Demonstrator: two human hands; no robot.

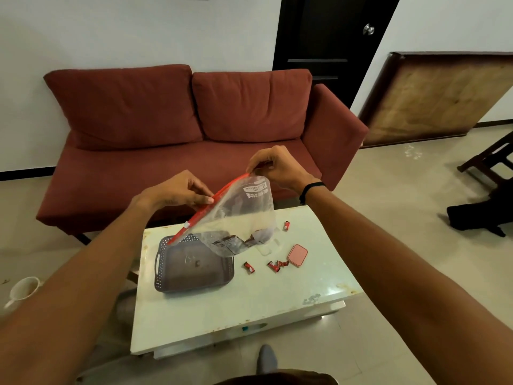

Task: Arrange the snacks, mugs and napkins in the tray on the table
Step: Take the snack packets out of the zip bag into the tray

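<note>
Both hands — left hand (177, 190) and right hand (277, 168) — pinched the red-zippered clear plastic bag (238, 215) above the grey perforated plastic tray (194, 284) — small red-wrapped candies (274, 266) lay beside it.

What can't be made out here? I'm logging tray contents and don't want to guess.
- Dark items in the zip bag: head view, blurred by the plastic.
- Print on the red candies: too small.
- Tray far corner: hidden by the bag.
- Small object inside the tray: too dim to identify.
- Mug on the floor: partly behind the left forearm.
</note>
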